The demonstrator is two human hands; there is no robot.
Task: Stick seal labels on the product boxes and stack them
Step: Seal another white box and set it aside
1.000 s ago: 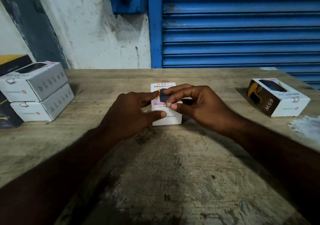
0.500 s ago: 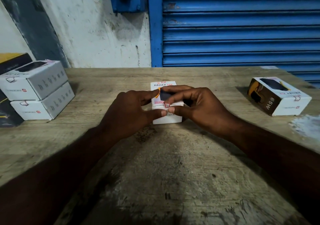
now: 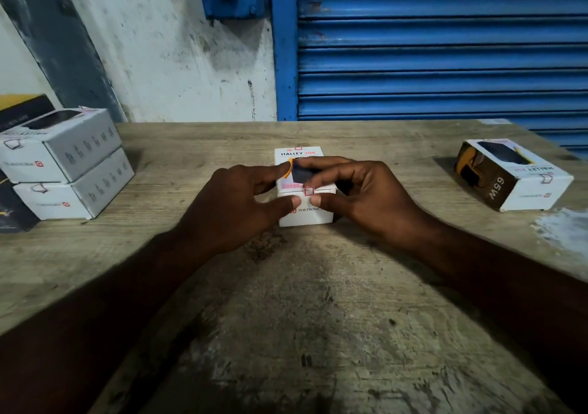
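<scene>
The left grip (image 3: 235, 203) and right grip (image 3: 366, 200) each pinch 1 white cardboard product box (image 3: 315, 217), forefinger on top and thumb on the near face. The box lies between them on the worn, scratched wooden worktop (image 3: 286, 318). The thumbs flank a small red-outlined seal label (image 3: 308, 191) at the box's top edge. Well left of the grips are 2 stacked white boxes (image 3: 63, 171), and well right is 1 brown-sided white box (image 3: 512, 174). Beyond them are a stained white wall (image 3: 175, 47) and a blue roller shutter (image 3: 445, 47).
</scene>
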